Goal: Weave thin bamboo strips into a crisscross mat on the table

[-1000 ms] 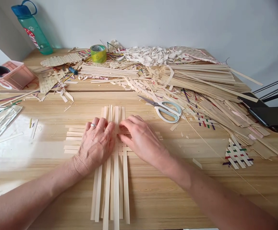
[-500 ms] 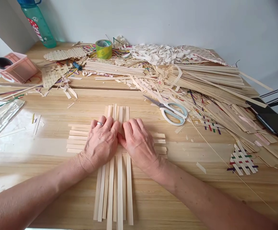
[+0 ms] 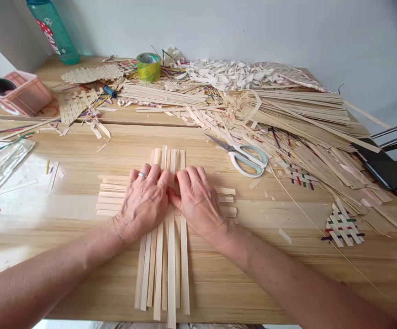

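Observation:
Pale flat strips cross on the wooden table. Lengthwise strips [image 3: 164, 269] run toward me, and crosswise strips [image 3: 111, 199] stick out to both sides. Over the left part of the crossing lies my left hand [image 3: 145, 199], a ring on one finger, its fingers bent and pressed together on the strips. My right hand [image 3: 200, 199] rests on the right part, with its fingers curled down onto the strips and the thumb pointing at my left hand. The fingertips and the woven middle are mostly hidden beneath both hands.
Scissors [image 3: 248, 157] lie right of the hands. Behind are a tape roll [image 3: 148, 67], white curled strips [image 3: 229, 74] and a strip bundle [image 3: 297, 109]. A small woven piece [image 3: 344, 224] lies at right. A pink basket [image 3: 30, 96] and bottle [image 3: 56, 34] stand at back left.
The view has shifted slightly, so the table's front edge now shows at the bottom. Both hands stay at the crossing with almost the same pose.

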The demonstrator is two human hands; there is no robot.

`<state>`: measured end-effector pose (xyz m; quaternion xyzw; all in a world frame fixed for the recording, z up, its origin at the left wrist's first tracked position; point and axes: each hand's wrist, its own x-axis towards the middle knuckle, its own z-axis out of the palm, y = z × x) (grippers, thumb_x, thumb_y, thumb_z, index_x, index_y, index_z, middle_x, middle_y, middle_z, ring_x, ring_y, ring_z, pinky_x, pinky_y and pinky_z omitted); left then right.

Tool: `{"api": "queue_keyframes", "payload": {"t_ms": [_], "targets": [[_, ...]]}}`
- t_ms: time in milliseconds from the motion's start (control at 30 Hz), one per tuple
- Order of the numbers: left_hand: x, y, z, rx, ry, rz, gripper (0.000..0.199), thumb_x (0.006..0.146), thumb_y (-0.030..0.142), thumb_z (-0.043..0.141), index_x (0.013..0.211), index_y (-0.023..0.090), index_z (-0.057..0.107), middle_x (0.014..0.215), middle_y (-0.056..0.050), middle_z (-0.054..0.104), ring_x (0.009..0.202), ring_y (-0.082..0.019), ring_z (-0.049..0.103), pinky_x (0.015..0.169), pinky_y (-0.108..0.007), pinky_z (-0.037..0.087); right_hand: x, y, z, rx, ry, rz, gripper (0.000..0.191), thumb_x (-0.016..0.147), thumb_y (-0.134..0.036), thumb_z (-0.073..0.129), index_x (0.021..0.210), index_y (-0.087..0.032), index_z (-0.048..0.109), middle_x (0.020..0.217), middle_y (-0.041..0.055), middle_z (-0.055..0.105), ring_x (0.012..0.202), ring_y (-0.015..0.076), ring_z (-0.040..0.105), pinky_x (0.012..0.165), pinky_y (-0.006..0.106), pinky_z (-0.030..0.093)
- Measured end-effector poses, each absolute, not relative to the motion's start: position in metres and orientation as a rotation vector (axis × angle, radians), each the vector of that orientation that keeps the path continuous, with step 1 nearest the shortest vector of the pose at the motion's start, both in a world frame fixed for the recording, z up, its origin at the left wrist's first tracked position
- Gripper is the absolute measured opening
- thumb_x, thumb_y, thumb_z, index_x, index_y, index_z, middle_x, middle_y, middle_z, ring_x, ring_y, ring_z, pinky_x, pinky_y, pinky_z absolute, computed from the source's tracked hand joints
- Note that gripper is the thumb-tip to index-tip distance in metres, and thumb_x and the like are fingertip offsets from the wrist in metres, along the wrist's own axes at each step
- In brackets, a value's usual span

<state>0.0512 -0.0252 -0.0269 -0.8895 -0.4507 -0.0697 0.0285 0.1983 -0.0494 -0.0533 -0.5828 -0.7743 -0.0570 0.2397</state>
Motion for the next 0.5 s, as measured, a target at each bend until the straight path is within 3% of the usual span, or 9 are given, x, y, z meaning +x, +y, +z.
{"api": "queue_keyframes", "payload": {"t_ms": [233,400,500], "targets": [[0.04,-0.018,-0.024,-2.674,-1.553,-0.302,0.023,0.084,0.016,0.049,0.106,0.016,0.055,0.104,-0.013,0.061,0.095,-0.03,0.054,0.081,-0.043,0.041,0.206,-0.045,-0.049,-1.627,-2.124,-0.075,0.021,0.086,-0.028,0.07,0.094,-0.019,0.054,0.095,0.0107,0.061,0.092,0.029,0.052,0.077,0.04,0.048],[0.03,-0.003,-0.014,-2.711,-1.66,-0.124,0.013,0.088,0.023,0.045,0.091,0.017,0.057,0.091,-0.011,0.063,0.093,-0.031,0.058,0.083,-0.044,0.041,0.213,-0.038,-0.05,-1.611,-2.132,-0.095,0.024,0.086,-0.034,0.07,0.096,-0.018,0.055,0.094,0.0109,0.06,0.091,0.0296,0.052,0.08,0.042,0.048],[0.024,0.006,-0.008,-2.847,-1.801,-0.178,0.008,0.083,0.026,0.051,0.084,0.019,0.055,0.088,-0.009,0.064,0.089,-0.027,0.059,0.085,-0.041,0.042,0.215,-0.036,-0.051,-1.599,-2.13,-0.087,0.024,0.085,-0.035,0.071,0.095,-0.019,0.056,0.094,0.0111,0.06,0.091,0.0299,0.052,0.079,0.043,0.047]]}}
